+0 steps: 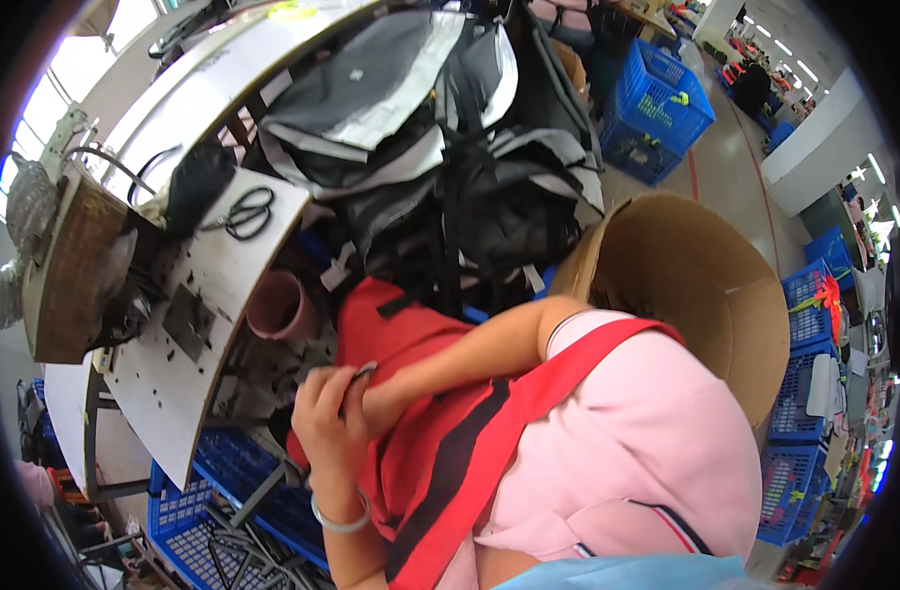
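Both hands meet above the red apron (401, 339) on my lap. My left hand (324, 418), with a pale bangle (342, 521) on its wrist, has its fingers curled in. Against it is my right hand (373, 408), its fingers mostly hidden behind the left ones. A small dark piece (364, 371) with a light edge pokes out at the fingertips; its kind is too small to tell. Black-handled scissors (245, 213) lie on the white worktable (165, 393), to the left of and beyond my hands.
A pinkish bin (278, 307) stands beside the table edge. Black and grey fabric pieces (440, 167) are heaped ahead. An open cardboard box (705, 265) is at my right. A sewing machine (86, 256) sits on the left, above a blue crate (179, 511).
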A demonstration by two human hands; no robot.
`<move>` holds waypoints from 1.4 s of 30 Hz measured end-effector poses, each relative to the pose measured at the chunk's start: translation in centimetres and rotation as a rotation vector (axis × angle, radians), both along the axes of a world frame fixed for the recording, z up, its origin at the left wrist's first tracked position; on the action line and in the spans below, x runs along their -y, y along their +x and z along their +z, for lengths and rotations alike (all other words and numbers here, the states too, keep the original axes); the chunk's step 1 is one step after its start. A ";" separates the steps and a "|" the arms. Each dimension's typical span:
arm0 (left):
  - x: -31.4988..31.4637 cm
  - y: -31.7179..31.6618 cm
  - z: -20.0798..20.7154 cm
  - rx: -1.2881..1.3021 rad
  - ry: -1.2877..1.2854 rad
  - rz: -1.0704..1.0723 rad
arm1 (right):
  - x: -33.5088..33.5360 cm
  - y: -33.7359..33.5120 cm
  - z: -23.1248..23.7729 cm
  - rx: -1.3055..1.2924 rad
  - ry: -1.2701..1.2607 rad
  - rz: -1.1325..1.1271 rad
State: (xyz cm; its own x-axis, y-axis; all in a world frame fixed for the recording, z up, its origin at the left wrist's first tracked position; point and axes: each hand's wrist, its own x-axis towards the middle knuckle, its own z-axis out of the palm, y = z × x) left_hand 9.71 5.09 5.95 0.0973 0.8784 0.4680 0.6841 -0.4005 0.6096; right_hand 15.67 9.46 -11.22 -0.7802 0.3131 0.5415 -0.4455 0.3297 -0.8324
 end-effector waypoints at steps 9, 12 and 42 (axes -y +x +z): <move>5.7 -9.8 -7.3 0.460 -0.795 0.065 | -7.1 7.1 11.7 0.397 -0.585 0.092; 4.6 -10.0 -7.2 0.367 -0.838 -0.058 | -7.1 8.5 9.0 0.420 -0.758 0.017; 1.3 -11.8 1.2 0.652 -0.994 -0.072 | -8.5 2.4 15.4 0.676 0.714 -0.079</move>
